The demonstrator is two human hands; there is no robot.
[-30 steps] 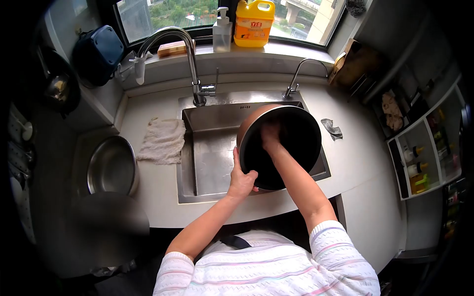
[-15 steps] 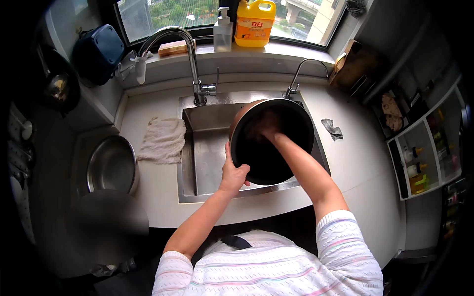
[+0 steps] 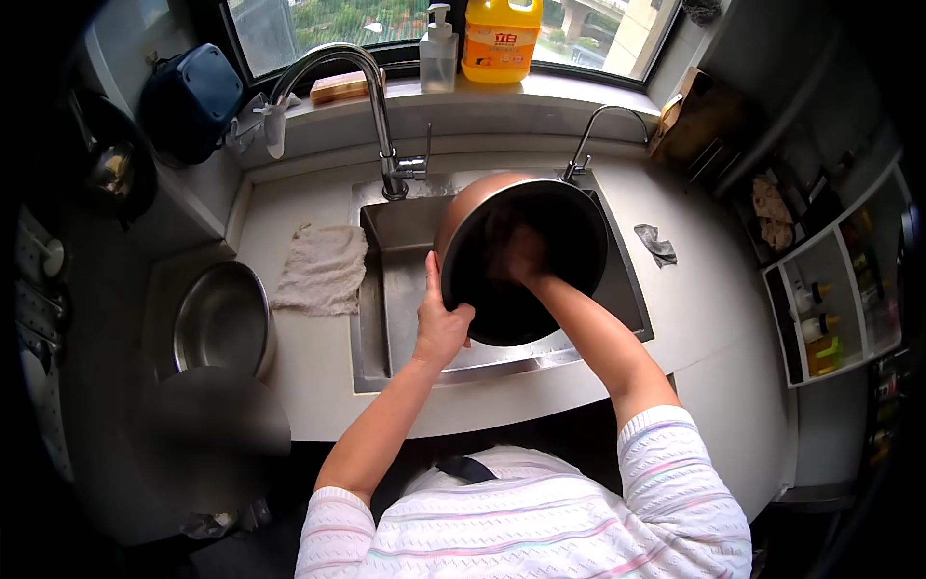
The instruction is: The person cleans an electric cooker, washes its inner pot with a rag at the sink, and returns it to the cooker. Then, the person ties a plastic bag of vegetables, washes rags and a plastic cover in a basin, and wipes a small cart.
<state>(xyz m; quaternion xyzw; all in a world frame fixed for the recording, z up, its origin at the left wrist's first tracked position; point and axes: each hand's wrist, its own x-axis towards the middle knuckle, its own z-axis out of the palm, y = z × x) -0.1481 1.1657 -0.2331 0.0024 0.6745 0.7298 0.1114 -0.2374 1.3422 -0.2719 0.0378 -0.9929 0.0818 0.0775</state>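
Note:
A deep pot (image 3: 463,217), copper-coloured outside and black inside, is tilted over the right part of the steel sink (image 3: 400,289), its opening towards me. My left hand (image 3: 444,323) grips its lower left rim, thumb on the inside and fingers along the outer wall. Deep inside the pot is my right hand (image 3: 521,253), smeared by motion and dark, near the inner wall; its fingers, and anything in them, cannot be made out.
Left of the sink lie a pale cloth (image 3: 321,270) and a steel basin (image 3: 224,318). A large faucet (image 3: 386,125) and a small faucet (image 3: 579,145) rise behind it. A grey rag (image 3: 656,245) lies right. Bottles, including a yellow jug (image 3: 500,43), stand on the sill.
The pot and my left hand have moved left and a little away from me. Inside the pot my right hand has shifted about. The view has tilted slightly.

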